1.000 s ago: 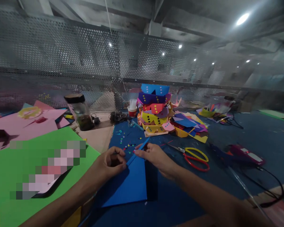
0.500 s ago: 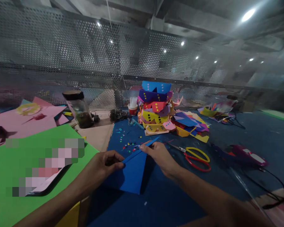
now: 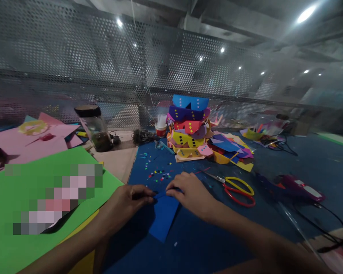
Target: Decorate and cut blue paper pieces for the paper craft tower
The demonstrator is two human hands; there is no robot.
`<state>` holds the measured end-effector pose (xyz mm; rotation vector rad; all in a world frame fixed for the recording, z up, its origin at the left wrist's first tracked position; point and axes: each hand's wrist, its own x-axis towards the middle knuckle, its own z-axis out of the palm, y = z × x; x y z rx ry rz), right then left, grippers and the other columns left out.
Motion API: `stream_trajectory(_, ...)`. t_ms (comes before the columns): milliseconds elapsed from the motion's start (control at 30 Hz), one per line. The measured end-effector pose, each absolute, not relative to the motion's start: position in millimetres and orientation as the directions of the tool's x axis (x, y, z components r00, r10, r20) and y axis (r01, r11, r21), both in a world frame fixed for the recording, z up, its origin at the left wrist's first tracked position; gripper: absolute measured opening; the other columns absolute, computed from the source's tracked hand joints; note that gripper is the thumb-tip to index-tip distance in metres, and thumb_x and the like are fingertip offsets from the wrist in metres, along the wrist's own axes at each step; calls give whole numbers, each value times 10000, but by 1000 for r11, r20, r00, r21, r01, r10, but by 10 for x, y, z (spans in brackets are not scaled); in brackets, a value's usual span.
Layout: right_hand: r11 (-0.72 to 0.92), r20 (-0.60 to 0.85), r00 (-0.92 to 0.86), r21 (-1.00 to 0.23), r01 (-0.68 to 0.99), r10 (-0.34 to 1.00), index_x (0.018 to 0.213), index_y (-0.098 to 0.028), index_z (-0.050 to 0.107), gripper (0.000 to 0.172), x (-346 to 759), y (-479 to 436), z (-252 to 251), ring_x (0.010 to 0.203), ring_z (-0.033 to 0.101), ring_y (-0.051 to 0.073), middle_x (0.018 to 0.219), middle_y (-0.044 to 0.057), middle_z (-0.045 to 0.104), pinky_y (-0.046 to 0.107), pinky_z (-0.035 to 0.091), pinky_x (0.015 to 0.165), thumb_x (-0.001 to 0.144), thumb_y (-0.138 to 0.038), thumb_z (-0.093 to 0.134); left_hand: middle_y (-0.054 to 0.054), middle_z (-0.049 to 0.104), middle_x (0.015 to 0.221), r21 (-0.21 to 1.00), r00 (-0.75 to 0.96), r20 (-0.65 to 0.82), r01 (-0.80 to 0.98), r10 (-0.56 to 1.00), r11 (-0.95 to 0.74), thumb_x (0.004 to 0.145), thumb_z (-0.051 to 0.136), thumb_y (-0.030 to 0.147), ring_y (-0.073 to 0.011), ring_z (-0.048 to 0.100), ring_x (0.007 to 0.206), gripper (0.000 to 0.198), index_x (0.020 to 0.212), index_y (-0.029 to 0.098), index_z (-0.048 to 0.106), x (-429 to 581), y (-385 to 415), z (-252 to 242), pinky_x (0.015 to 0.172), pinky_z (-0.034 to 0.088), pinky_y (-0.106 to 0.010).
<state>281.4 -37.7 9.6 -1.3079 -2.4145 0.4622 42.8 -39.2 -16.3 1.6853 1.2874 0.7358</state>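
Note:
A piece of blue paper (image 3: pixel 164 217) lies low over the dark blue table, its far edge pinched between both hands. My left hand (image 3: pixel 134 199) is closed on the left end of that edge, thumb against fingertips. My right hand (image 3: pixel 190 192) is closed on the right end, with its fingers curled over the top. Part of the paper's far edge is hidden by the fingers. Scissors (image 3: pixel 231 186) with one yellow and one red handle lie right of my right hand. Small coloured paper bits (image 3: pixel 158 176) are scattered just beyond the hands.
A stack of coloured paper masks (image 3: pixel 188 129) stands at the back beside paper scraps (image 3: pixel 231 146). Left are a dark-lidded jar (image 3: pixel 93 129) and a large green sheet (image 3: pixel 82 161). A purple device with a cable (image 3: pixel 301 188) sits at right, before a perforated metal screen (image 3: pixel 103 57).
The blue paper has turned and its visible part looks narrower. My right hand has moved slightly down and left, bringing the two hands closer together.

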Motion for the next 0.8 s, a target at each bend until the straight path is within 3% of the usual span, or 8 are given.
stream_trajectory(233,369,26,-423,-540,756,906,890,-220,818,121,2980,-231,111,976,643,218,936,40,751,317,409,845,944,-260,718,-10,832,921,834,290,-35,536,956,-132,814,723,390,-288,749,903,183,914,284,835,297,-313,-222,825,533,-345)
stream_trajectory(467,307,-18,-420,-654,692,907,928,-206,800,93,3006,-214,76,925,670,201,959,36,767,291,425,781,900,-210,711,-12,826,971,817,319,-34,555,947,-158,865,682,377,-280,746,937,195,963,282,821,304,-287,-242,847,535,-351)
stream_trajectory(600,312,-39,-439,-647,695,898,943,-203,792,129,3022,-184,48,961,664,210,989,47,760,297,430,809,913,-183,668,-32,798,1038,745,371,105,586,923,-320,927,581,310,-266,724,989,251,1019,290,813,308,-316,-247,902,532,-369)
stream_trajectory(800,305,-34,-425,-646,700,905,986,-206,782,140,3022,-186,45,958,656,208,993,43,759,297,428,809,903,-163,678,-44,773,1089,494,501,371,606,782,-623,946,423,97,-221,697,1015,426,1112,275,773,329,-399,-324,925,540,-349)
